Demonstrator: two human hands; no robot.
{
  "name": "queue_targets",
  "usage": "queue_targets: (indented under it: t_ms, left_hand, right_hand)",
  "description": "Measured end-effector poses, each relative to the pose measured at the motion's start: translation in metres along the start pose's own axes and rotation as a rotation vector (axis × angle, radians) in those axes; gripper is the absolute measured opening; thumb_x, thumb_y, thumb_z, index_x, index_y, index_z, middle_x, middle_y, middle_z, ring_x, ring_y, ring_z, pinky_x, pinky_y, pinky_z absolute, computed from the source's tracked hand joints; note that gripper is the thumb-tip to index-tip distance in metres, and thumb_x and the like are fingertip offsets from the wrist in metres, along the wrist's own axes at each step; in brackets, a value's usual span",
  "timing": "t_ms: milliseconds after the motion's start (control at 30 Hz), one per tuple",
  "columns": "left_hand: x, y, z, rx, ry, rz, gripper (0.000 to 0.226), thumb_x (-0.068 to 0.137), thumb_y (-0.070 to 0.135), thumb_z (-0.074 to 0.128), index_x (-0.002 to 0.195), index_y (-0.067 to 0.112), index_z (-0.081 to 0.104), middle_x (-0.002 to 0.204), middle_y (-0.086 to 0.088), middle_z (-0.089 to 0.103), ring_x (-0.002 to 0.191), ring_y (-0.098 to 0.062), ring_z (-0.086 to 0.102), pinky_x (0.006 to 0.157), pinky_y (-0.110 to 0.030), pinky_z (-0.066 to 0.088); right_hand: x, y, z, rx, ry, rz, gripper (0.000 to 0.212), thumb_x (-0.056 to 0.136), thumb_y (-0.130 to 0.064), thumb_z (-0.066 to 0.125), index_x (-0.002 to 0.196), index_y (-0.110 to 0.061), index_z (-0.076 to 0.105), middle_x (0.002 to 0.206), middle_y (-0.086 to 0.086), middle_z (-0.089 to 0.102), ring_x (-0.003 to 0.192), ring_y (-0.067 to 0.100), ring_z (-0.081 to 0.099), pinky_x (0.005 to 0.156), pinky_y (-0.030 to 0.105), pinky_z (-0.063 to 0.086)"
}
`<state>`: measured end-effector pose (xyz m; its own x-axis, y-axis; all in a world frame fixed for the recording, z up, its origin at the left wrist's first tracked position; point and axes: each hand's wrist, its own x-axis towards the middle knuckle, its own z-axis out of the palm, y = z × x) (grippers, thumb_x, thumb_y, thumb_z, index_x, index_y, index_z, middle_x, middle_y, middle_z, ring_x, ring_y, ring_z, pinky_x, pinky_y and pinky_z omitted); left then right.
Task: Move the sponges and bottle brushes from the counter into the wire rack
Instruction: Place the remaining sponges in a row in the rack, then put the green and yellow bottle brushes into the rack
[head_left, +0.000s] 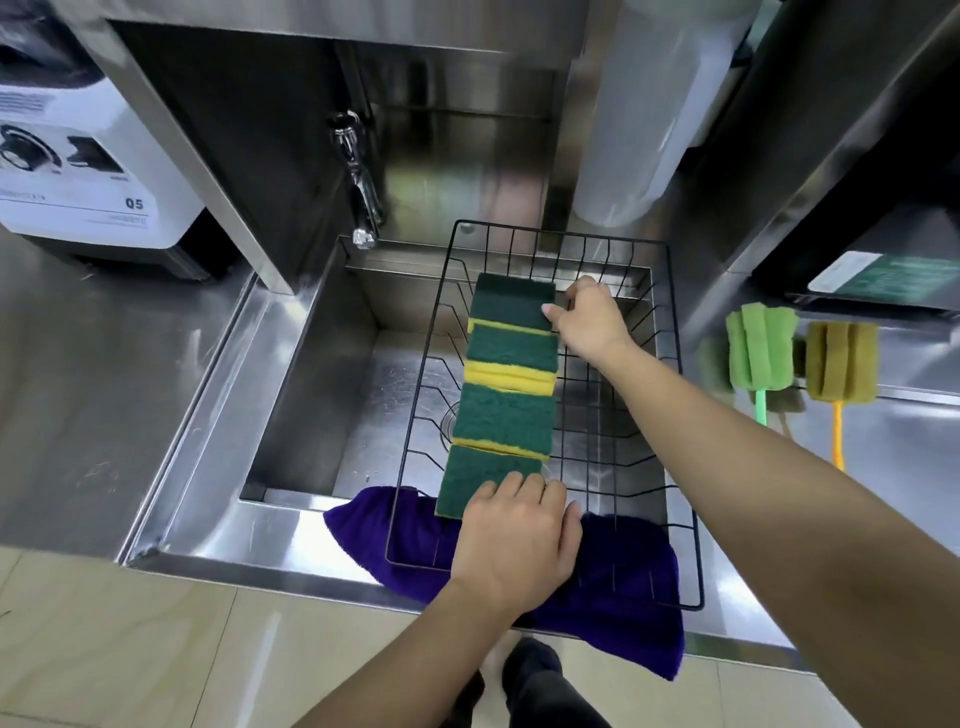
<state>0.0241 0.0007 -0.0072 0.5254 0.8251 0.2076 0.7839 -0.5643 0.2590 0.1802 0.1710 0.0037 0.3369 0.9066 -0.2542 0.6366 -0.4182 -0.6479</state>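
Note:
A black wire rack (675, 415) sits over the sink. Inside it, along its left side, several green-and-yellow sponges (506, 415) lie in an overlapping row. My left hand (519, 540) rests on the nearest sponge (480, 478), fingers laid on its near edge. My right hand (589, 322) touches the right edge of the farthest sponge (511, 301) with its fingertips. Two bottle brushes lie on the counter right of the rack: a green one (758, 353) and a mustard-yellow one (841, 364) with an orange handle.
A purple cloth (623, 592) hangs over the sink's front edge under the rack. The faucet (361, 182) stands behind the sink (322, 395). A white appliance (88, 156) is at the left back, and a translucent cylinder (649, 104) is at the back right.

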Motion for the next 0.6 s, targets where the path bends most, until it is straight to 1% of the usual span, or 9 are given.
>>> queue_targets:
  t_ms: [133, 200, 267, 333, 433, 600]
  left_hand:
    - [0.0, 0.0, 0.001, 0.005, 0.015, 0.031, 0.03, 0.085, 0.03, 0.043, 0.066, 0.014, 0.057, 0.059, -0.001, 0.056, 0.054, -0.022, 0.051, 0.05, -0.03, 0.042]
    - [0.001, 0.0, 0.001, 0.0, 0.02, 0.034, 0.031, 0.085, 0.03, 0.042, 0.064, 0.013, 0.057, 0.058, -0.002, 0.055, 0.054, -0.022, 0.051, 0.049, -0.031, 0.042]
    - [0.002, 0.001, 0.002, -0.001, 0.012, 0.053, 0.032, 0.084, 0.032, 0.041, 0.063, 0.013, 0.056, 0.058, -0.002, 0.055, 0.054, -0.023, 0.052, 0.049, -0.032, 0.043]
    - [0.004, 0.004, 0.002, 0.003, -0.002, 0.091, 0.033, 0.083, 0.034, 0.041, 0.063, 0.013, 0.057, 0.058, -0.002, 0.056, 0.054, -0.024, 0.053, 0.05, -0.031, 0.044]
    - [0.008, 0.015, 0.004, -0.007, -0.04, 0.14, 0.037, 0.083, 0.04, 0.041, 0.065, 0.013, 0.06, 0.059, -0.002, 0.058, 0.054, -0.023, 0.055, 0.05, -0.031, 0.045]
    - [0.01, 0.039, 0.009, -0.021, -0.101, 0.227, 0.045, 0.083, 0.049, 0.039, 0.069, 0.015, 0.064, 0.063, 0.0, 0.063, 0.058, -0.021, 0.059, 0.054, -0.031, 0.047]
  right_hand:
    - [-0.016, 0.004, -0.022, 0.047, 0.115, -0.091, 0.026, 0.091, -0.019, 0.054, 0.111, -0.004, 0.058, 0.122, 0.014, 0.054, 0.108, 0.026, 0.053, 0.094, 0.032, 0.04]
    - [-0.024, 0.011, -0.036, 0.075, 0.196, -0.097, 0.019, 0.091, -0.016, 0.053, 0.105, -0.006, 0.061, 0.116, 0.012, 0.058, 0.098, 0.023, 0.054, 0.088, 0.03, 0.042]
    - [-0.031, 0.022, -0.051, 0.072, 0.293, -0.071, 0.016, 0.09, -0.014, 0.052, 0.101, -0.006, 0.061, 0.11, 0.013, 0.063, 0.097, 0.026, 0.057, 0.086, 0.033, 0.045]
    - [-0.039, 0.037, -0.065, 0.066, 0.375, -0.025, 0.017, 0.089, -0.014, 0.053, 0.102, -0.005, 0.061, 0.108, 0.015, 0.065, 0.099, 0.031, 0.059, 0.088, 0.038, 0.048]
    - [-0.057, 0.062, -0.083, 0.069, 0.473, 0.098, 0.02, 0.09, -0.014, 0.05, 0.106, -0.006, 0.057, 0.107, 0.015, 0.065, 0.099, 0.032, 0.059, 0.085, 0.039, 0.046]
    - [-0.084, 0.109, -0.097, 0.005, 0.538, 0.275, 0.025, 0.088, -0.014, 0.048, 0.111, -0.005, 0.055, 0.115, 0.018, 0.062, 0.104, 0.037, 0.058, 0.085, 0.042, 0.047]
